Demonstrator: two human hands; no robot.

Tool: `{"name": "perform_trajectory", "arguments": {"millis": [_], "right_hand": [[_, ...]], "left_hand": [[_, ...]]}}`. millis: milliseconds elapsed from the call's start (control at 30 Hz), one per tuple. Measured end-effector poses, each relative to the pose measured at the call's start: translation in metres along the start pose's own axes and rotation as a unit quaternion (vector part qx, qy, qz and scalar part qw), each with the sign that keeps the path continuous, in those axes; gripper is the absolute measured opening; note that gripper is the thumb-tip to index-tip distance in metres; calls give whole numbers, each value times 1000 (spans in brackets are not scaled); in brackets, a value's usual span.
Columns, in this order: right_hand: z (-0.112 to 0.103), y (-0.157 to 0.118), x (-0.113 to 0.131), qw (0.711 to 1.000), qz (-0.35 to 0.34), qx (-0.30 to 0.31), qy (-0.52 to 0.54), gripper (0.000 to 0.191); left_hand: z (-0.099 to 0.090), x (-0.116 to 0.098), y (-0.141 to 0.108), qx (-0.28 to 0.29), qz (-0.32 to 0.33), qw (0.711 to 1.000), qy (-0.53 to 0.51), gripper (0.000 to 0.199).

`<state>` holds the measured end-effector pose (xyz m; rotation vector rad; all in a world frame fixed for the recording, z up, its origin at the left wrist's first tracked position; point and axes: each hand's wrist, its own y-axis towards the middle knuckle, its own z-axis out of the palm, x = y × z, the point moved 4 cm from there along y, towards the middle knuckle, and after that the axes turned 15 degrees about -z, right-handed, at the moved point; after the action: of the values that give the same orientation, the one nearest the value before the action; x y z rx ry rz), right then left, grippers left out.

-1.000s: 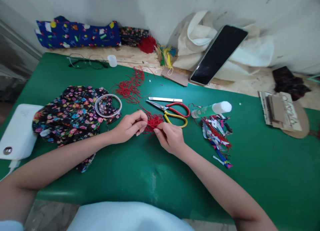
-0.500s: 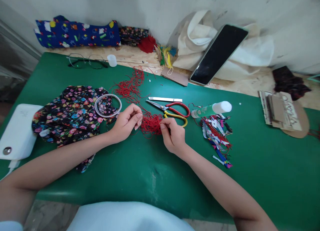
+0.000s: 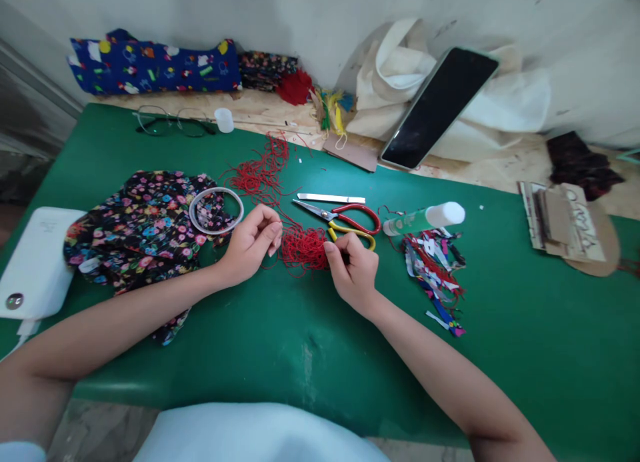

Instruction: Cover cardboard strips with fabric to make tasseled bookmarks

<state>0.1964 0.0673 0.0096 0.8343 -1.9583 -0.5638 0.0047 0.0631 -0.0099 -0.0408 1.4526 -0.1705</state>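
Note:
A tangled heap of red cord lies on the green tabletop between my two hands. At its left edge my left hand is closed, thumb and fingertips pinched together. My right hand is pinched too, its fingertips by the heap's right edge. Whatever either pinch holds is too fine or hidden to make out. A looser pile of red cord spreads behind the left hand, with strands trailing toward the heap. Just beyond the right hand lie scissors with one red and one yellow handle, and a slim metal tool.
Floral black fabric with a pale ring and a white power bank lie left. A glue bottle and fabric scraps sit right. Glasses, a phone and cardboard pieces are farther out.
My right hand has shifted slightly right, away from the heap of red cord. My left hand has moved a little left and stays pinched.

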Motion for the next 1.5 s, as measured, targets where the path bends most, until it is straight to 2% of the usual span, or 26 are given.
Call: {"name": "perform_trajectory", "arguments": {"millis": [133,433,667,800,900,967,1033,1100,1167,1233,1300,1367,1500], "right_hand": [[1,-3,-2,1000,15,21,12,28],[6,-15,-12,997,58,11,48,15],[3,-12,-9,997,53,13,62,22],[0,-10,-9,998,40,-6,54,29],[0,-12,-11,998,33,-33,46,26],[0,-13,-11,998,24,-38,36,23],[0,-12,-8,999,2,-24,21,19],[1,-9,-2,999,-37,7,8,16],[4,-5,6,995,-85,45,5,13],[8,-3,14,984,-152,93,-16,11],[12,-3,22,962,-226,139,-58,10],[16,-5,27,939,-284,164,-99,12],[16,-6,30,926,-317,169,-118,14]], "left_hand": [[0,0,0,-8,5,1000,-11,18],[-4,0,2,-41,14,999,-1,18],[-6,-2,3,-76,12,997,-5,22],[-9,1,2,-101,12,994,36,19],[-13,-3,-2,-148,54,981,116,14],[-13,-10,-6,-179,107,962,178,10],[-10,-18,-11,-184,165,937,245,5],[-2,-25,-15,-148,228,915,299,5],[6,-27,-19,-73,281,902,319,9],[13,-26,-23,12,306,899,312,13],[17,-23,-24,74,302,900,305,14],[20,-20,-24,109,285,903,303,13],[20,-17,-21,139,248,913,292,10]]}}
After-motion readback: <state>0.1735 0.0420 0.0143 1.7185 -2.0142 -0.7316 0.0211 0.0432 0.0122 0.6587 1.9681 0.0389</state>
